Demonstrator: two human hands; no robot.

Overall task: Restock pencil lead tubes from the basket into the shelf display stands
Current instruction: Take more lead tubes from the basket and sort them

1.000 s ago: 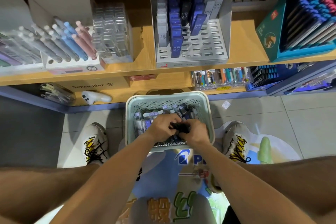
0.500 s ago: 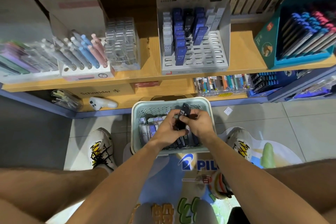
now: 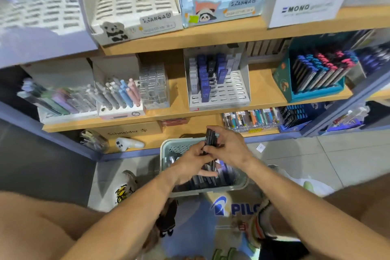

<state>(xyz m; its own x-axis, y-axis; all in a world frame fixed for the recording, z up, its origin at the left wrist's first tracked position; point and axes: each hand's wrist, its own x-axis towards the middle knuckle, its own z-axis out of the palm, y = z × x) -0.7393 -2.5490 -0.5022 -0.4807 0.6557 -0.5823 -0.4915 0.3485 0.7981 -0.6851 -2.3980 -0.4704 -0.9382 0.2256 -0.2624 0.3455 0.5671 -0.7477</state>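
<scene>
Above the pale green plastic basket (image 3: 166, 152), the left hand (image 3: 193, 159) and the right hand (image 3: 229, 146) together grip a small bundle of dark lead tubes (image 3: 210, 137), fingers curled around it.

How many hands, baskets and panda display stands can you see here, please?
Hands: 2 (left hand, right hand)
Baskets: 1 (basket)
Panda display stands: 2 (white panda stand, blue panda stand)
Total: 5

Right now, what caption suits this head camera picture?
Both hands hold dark lead tubes above the basket.
</scene>
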